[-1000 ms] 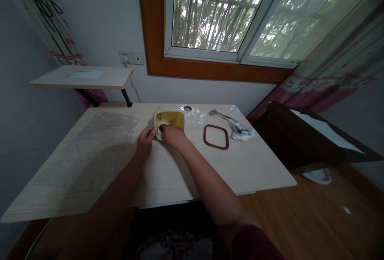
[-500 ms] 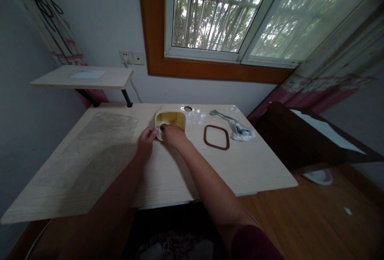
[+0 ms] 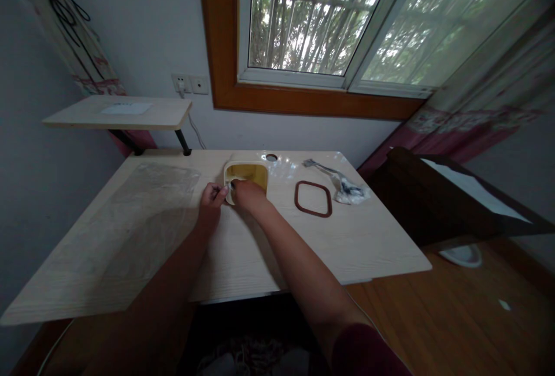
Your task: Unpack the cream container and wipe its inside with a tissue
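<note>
A cream-rimmed rectangular container point(image 3: 246, 163) with a yellow inside stands near the back middle of the table, open side up. My left hand point(image 3: 211, 199) is closed at its left near corner, thumb and fingers pinched against the edge. My right hand point(image 3: 248, 194) reaches over the near side, its curled fingers meeting the left fingertips at that corner. Something small and pale shows between the two hands, too small to name. The right hand covers part of the container's near wall. To the right, a brown rounded rectangular ring point(image 3: 313, 212) lies flat on the table, apart from both hands.
A clear plastic bag point(image 3: 350, 192) with small parts and a metallic strip lies at the table's right. Thin clear plastic sheeting point(image 3: 143, 208) covers the left tabletop point(image 3: 368, 249). A small raised shelf point(image 3: 87, 111) stands back left; a round hole point(image 3: 271, 157) is near the back edge.
Both hands stay at the container's near left corner, with only a slight shift of the fingers. The ring and the bag lie where they were.
</note>
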A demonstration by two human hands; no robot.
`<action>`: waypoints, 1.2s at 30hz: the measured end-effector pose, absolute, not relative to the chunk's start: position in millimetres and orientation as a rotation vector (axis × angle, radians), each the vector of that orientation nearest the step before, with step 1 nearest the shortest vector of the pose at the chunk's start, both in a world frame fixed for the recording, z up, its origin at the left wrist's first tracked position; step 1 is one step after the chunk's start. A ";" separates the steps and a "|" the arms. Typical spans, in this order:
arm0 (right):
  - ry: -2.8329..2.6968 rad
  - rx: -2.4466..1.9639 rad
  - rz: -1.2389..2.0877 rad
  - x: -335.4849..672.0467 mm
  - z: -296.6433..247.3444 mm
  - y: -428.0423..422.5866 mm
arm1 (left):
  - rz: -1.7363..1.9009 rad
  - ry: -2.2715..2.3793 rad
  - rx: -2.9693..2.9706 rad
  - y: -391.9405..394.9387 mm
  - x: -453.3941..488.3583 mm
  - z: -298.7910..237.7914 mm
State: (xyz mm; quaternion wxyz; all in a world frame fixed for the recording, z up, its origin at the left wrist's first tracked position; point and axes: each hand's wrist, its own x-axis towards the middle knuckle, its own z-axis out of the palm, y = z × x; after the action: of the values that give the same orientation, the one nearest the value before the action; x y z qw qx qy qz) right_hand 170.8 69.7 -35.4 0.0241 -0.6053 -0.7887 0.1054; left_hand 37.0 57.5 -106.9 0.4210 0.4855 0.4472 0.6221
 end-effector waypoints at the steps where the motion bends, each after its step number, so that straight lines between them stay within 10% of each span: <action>1: -2.438 -1.881 0.329 170.2 -35.7 71.5 | 1.551 1.124 1.229 56.6 36.9 -105.4; 36: -2.503 -1.884 0.358 166.8 -38.5 92.3 | 1.582 1.061 1.258 58.0 34.9 -111.2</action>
State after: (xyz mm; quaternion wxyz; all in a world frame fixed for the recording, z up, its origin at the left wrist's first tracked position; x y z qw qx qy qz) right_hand 166.8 92.3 -38.5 -0.0059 -0.5974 -0.7938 0.1136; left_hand 34.9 58.0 -111.2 0.4165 0.5009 0.4226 0.6301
